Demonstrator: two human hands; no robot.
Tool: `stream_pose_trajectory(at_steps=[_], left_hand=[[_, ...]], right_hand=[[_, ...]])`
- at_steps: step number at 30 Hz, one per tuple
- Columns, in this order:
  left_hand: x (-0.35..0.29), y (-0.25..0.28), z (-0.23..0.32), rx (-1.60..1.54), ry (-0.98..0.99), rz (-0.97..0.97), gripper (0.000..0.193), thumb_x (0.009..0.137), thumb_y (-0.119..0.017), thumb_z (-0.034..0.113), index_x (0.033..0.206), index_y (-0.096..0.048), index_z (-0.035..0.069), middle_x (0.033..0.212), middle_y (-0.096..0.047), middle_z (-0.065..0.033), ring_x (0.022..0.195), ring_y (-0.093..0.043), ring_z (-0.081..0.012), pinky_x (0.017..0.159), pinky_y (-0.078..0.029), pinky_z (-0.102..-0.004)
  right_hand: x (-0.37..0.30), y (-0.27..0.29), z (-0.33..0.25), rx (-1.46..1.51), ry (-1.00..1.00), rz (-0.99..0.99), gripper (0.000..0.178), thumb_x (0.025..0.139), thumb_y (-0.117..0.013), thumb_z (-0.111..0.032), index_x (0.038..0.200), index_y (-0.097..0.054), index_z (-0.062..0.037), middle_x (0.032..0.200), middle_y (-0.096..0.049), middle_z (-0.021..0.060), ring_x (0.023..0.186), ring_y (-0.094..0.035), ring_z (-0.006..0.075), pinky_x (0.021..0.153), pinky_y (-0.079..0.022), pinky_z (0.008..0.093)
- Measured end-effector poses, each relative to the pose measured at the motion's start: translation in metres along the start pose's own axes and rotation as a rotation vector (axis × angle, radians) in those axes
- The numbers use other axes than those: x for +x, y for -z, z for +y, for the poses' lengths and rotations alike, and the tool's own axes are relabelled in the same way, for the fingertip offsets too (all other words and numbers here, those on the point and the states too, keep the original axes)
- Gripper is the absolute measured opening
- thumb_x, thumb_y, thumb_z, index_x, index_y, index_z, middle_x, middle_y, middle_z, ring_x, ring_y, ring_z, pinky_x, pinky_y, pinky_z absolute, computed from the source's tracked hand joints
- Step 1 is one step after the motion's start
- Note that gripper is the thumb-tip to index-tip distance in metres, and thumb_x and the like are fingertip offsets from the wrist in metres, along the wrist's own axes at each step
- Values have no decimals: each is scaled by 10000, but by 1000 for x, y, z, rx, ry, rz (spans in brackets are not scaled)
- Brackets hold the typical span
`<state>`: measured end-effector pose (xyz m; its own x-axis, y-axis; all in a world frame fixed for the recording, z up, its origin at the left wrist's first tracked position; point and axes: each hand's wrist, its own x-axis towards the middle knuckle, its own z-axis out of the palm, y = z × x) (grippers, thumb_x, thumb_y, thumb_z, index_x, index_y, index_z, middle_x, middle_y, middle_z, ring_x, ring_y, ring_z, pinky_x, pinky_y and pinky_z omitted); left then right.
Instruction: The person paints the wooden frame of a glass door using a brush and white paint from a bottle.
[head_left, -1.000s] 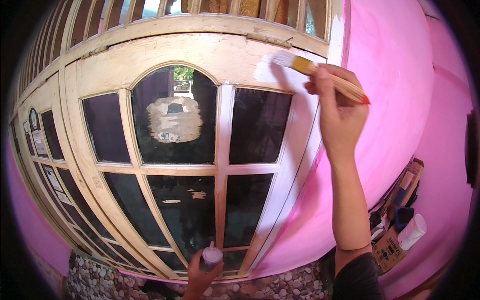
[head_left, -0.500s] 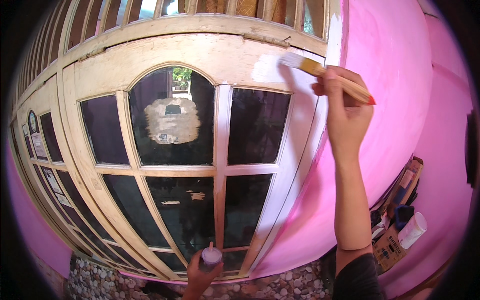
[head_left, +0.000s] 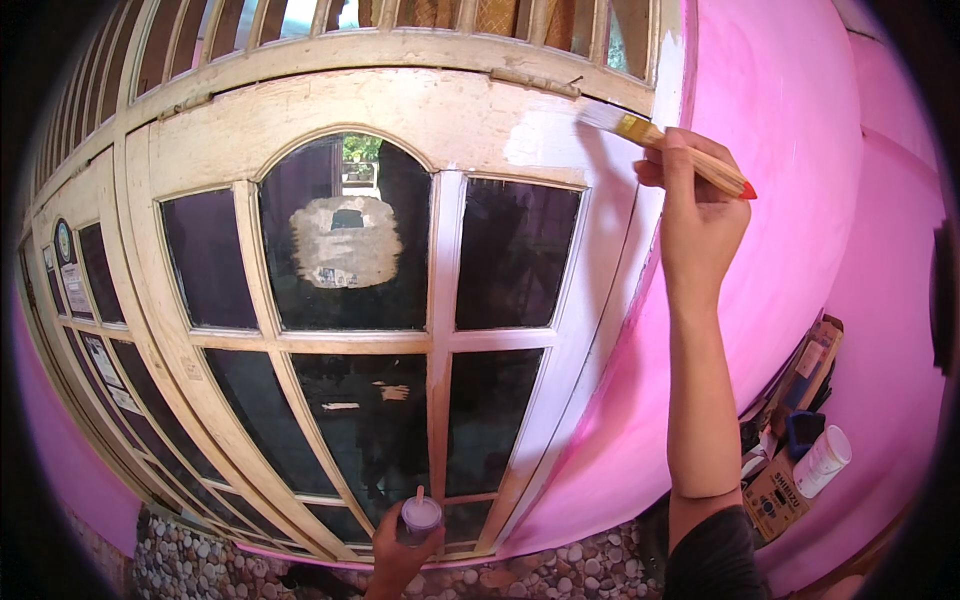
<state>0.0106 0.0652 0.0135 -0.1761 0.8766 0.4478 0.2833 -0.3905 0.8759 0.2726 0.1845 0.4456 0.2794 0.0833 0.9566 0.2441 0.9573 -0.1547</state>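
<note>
Wooden-handled, white-bristled paintbrush (head_left: 632, 126): gripped in right hand (head_left: 702, 205) | set against cream, part-white wooden door (head_left: 440, 110) | pale round cup (head_left: 421, 516): clasped in left hand (head_left: 398, 556)

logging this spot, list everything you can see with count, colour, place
glazed wooden panel: 1, cream, partly white, centre
second glazed panel: 1, cream-framed, far left
stickers: several, mixed colours, on second panel
slatted screen: 1, cream, top
residue patch: 1, beige-grey, arched pane
walls: at least 2, pink, both sides
pebbled surface: 1, grey-brown, bottom
cardboard box: 1, brown, lower right
tub: 1, white, beside box
clutter: uncountable, mixed colours, lower right
flat paintbrush: 1, pale-bristled, wooden handle, in right hand
cup: 1, pale lilac contents, in left hand
stir stick: 1, pinkish, in cup
right sleeve: 1, black, lower right
left hand: 1, bare, bottom centre
right hand: 1, bare, upper right
</note>
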Motion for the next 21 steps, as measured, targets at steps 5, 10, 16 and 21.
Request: stream_pose_trajectory(at_steps=[5, 10, 16, 21], left_hand=[[0, 0, 8, -19, -11, 1, 655, 744, -933, 122, 1279, -601, -59, 1129, -722, -155, 1038, -705, -224, 920, -559, -368], [-1, -2, 16, -7, -8, 10, 654, 745, -933, 125, 1278, -602, -56, 1116, -725, -151, 1028, -708, -221, 915, -561, -365], [-2, 1, 2, -17, 2, 11, 648, 747, -934, 123, 1275, -601, -53, 1119, -723, -147, 1033, -704, -212, 918, -561, -363], [-1, -1, 10, -62, 22, -10, 640, 752, -930, 110, 1273, -599, -57, 1121, -724, -149, 1035, -704, -207, 914, -564, -358]], right_hand=[[-9, -29, 0, 102, 4, -100, 194, 1011, -706, -155, 1038, -691, 37, 869, -728, 80, 750, -711, 128, 684, -566, 258], [4, -6, 20, -34, 11, -57, 200, 1018, -692, -155, 1030, -693, 44, 896, -731, 92, 778, -706, 131, 700, -565, 266], [5, 4, 1, -17, 4, -8, 203, 1014, -696, -146, 1071, -700, 49, 942, -733, 104, 812, -710, 141, 744, -582, 277], [-14, -21, -5, 43, 12, -131, 211, 1012, -710, -162, 1058, -696, 43, 916, -736, 89, 797, -728, 148, 743, -584, 268]])
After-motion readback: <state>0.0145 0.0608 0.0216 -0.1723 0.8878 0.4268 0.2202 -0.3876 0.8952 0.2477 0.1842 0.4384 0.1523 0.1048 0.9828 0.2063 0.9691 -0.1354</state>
